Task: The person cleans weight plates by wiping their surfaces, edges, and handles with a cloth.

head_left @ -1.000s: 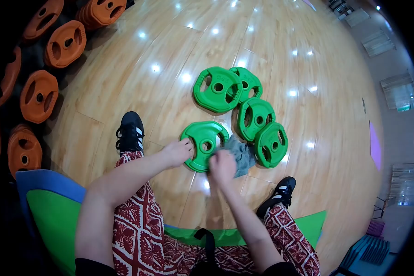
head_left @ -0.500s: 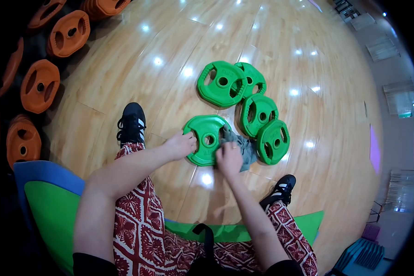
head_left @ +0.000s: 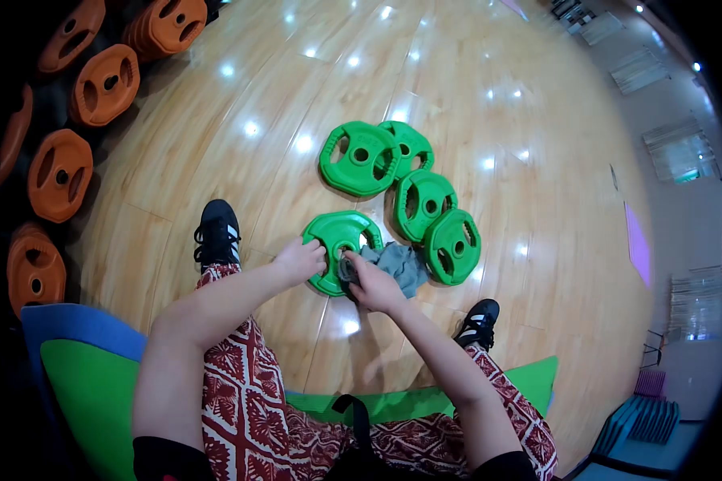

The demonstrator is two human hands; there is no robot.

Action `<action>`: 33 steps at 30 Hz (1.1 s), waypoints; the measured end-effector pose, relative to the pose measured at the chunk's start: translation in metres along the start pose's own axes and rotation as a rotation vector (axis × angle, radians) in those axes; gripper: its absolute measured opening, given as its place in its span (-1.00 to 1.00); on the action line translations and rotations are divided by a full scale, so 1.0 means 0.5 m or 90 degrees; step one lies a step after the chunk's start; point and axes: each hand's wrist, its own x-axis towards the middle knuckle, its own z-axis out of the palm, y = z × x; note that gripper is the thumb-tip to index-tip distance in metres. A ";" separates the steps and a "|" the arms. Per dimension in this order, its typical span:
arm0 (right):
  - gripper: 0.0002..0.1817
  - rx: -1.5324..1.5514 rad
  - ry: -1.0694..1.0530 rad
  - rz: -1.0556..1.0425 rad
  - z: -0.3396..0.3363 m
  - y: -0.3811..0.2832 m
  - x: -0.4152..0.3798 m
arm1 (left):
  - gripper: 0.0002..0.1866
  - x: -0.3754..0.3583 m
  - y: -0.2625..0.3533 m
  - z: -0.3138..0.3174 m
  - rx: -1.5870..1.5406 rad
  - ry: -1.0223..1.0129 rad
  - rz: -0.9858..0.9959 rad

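Note:
Between my feet a green weight plate (head_left: pixel 329 227) lies on the wooden floor, nearest to me of several such plates. My left hand (head_left: pixel 301 260) grips this plate at its left side, fingers curled into the handle slot. A grey cloth (head_left: pixel 401 267) is bunched in my right hand (head_left: pixel 375 284), which presses part of it on the plate near the centre hole. The rest of the cloth spills to the right, close to another green plate (head_left: pixel 452 247).
Farther off lie more green plates (head_left: pixel 360 159), some overlapping. Orange plates (head_left: pixel 60 176) hang in rows at the left. I sit on a green mat (head_left: pixel 88 393) over a blue one. Teal stacked items (head_left: pixel 638 425) stand at the far right.
My right hand has moved left across the plate with the cloth, from its right side toward the centre hole. My left hand stays on the plate's left side. The whole view has shifted slightly.

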 end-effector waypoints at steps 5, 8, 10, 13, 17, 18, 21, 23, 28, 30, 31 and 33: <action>-0.38 0.113 0.076 0.224 -0.206 -0.024 0.021 | -0.75 -0.009 -0.013 -0.006 0.062 -0.022 0.025; -0.47 0.179 0.155 0.210 -0.343 -0.027 0.020 | -0.70 0.000 -0.020 -0.019 0.075 -0.083 0.001; -0.52 0.117 0.133 0.190 -0.422 -0.051 0.021 | -0.67 -0.009 -0.014 -0.036 0.071 -0.090 0.003; -0.64 -0.024 0.074 0.164 -0.477 -0.061 0.046 | -0.62 -0.026 -0.018 -0.041 0.035 -0.075 -0.025; -0.66 -0.082 -0.069 0.052 -0.453 -0.060 0.078 | -0.65 -0.025 -0.006 -0.036 -0.102 -0.025 -0.095; -0.65 -0.113 -0.128 0.035 -0.432 -0.062 0.086 | -0.68 -0.023 -0.003 -0.039 -0.152 -0.040 -0.121; -0.55 -0.193 -0.210 -0.091 -0.346 -0.035 0.094 | -0.75 -0.029 0.020 -0.033 -0.102 -0.085 -0.094; -0.49 -0.187 -0.284 -0.028 -0.285 -0.027 0.103 | -0.77 -0.026 0.025 -0.046 -0.068 -0.085 -0.090; -0.75 -0.277 -0.165 -0.080 -0.076 0.071 0.104 | -0.80 0.016 0.006 -0.001 0.074 0.025 -0.033; -0.77 -0.344 -0.150 -0.057 -0.034 0.068 0.078 | -0.82 0.020 0.007 0.001 0.062 0.038 -0.017; -0.77 -0.346 -0.145 -0.054 -0.030 0.065 0.061 | -0.83 0.022 0.005 -0.001 0.056 0.053 -0.014; -0.74 -0.375 -0.143 -0.094 -0.038 0.055 0.036 | -0.87 0.025 -0.010 0.001 0.103 0.041 0.060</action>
